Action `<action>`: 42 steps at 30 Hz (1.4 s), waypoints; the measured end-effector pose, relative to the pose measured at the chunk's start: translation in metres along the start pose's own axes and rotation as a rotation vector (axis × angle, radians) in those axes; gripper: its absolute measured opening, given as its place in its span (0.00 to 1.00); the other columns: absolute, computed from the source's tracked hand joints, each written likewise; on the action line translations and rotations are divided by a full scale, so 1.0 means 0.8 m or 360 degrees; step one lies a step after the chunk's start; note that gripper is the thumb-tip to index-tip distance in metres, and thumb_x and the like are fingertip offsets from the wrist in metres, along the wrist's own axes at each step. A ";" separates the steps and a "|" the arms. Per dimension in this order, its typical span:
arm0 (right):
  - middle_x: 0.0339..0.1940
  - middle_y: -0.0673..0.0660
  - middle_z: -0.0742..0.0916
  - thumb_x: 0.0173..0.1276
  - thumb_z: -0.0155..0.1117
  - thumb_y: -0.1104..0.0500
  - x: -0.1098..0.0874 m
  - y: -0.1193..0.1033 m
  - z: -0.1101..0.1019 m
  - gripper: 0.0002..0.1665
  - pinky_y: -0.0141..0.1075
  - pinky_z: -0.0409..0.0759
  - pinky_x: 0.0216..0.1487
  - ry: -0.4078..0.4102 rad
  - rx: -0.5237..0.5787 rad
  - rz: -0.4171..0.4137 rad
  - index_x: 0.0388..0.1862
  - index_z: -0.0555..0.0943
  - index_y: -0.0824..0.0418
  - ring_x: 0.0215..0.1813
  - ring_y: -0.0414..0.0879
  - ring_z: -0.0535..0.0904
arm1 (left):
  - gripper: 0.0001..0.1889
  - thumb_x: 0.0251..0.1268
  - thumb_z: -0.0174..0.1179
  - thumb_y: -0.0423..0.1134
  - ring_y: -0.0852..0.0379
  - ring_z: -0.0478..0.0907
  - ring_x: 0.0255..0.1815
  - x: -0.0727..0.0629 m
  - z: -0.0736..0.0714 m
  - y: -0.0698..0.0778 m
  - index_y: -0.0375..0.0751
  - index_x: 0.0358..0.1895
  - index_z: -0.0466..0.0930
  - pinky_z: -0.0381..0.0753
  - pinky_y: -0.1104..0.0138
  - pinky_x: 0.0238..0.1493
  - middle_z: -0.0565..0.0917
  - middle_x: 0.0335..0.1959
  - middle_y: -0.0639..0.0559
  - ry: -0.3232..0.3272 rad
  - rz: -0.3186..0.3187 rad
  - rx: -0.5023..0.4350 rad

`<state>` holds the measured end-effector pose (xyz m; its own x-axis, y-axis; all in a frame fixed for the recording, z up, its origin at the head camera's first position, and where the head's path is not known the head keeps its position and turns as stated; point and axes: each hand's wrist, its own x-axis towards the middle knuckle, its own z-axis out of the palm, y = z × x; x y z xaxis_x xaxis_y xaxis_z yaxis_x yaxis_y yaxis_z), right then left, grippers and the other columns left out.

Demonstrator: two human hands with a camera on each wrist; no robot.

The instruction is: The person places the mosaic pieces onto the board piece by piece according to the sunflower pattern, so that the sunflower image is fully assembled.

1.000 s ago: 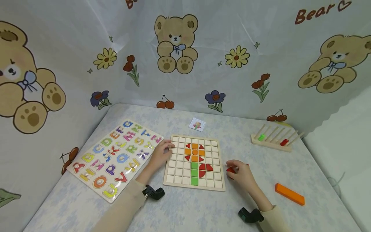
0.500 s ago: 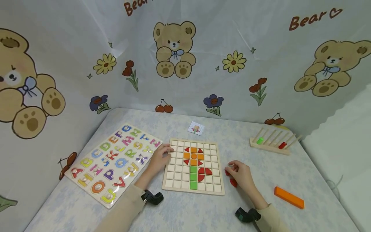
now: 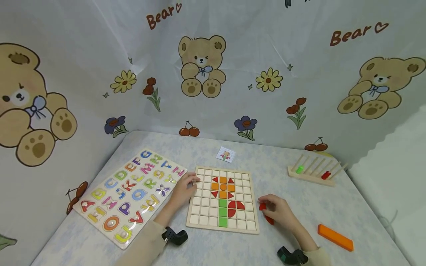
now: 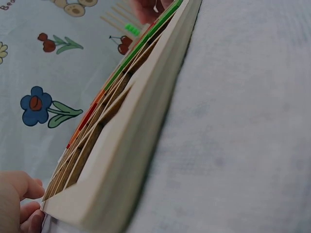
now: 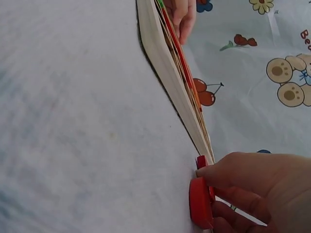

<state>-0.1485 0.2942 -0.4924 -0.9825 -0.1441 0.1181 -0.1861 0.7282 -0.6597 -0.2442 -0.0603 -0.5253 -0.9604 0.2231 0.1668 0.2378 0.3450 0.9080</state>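
A square wooden grid board [image 3: 203, 213] lies on the table with orange squares, red triangles, green squares and red quarter-circle tiles in its cells. My left hand [image 3: 182, 189] is at its left edge; in the left wrist view the fingers and thumb hold the board's rim [image 4: 92, 206]. Just right of the board, my right hand [image 3: 280, 211] pinches a small red piece [image 3: 262, 206] between thumb and fingers, low over the table. Close under that hand lies another red piece [image 3: 269, 220], a thick block [image 5: 200, 203] in the right wrist view. The palm hides part of both.
Left of the board lies an alphabet puzzle [image 3: 114, 202] with knobbed letters. A small pattern card [image 3: 225, 154] sits behind the board. At the back right stands a wooden peg rack [image 3: 309, 176] with green and red beads. An orange bar [image 3: 335, 237] lies at the right.
The head view has tilted up a little. My right fingers have shifted slightly over the red pieces, and one now shows between the fingertips. The left hand stays at the board's edge.
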 end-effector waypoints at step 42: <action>0.42 0.58 0.88 0.58 0.72 0.69 0.067 -0.147 0.142 0.13 0.33 0.80 0.43 -0.0037 0.0118 -0.0411 0.43 0.85 0.66 0.42 0.50 0.81 | 0.11 0.64 0.60 0.31 0.41 0.72 0.68 0.009 0.000 -0.009 0.41 0.46 0.86 0.70 0.47 0.71 0.77 0.63 0.44 0.0045 0.0079 0.0071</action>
<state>-0.1783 0.1252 -0.4929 -0.9018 -0.3348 0.2733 -0.4288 0.6143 -0.6624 -0.2530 -0.0615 -0.5307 -0.9509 0.2153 0.2225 0.2908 0.3745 0.8805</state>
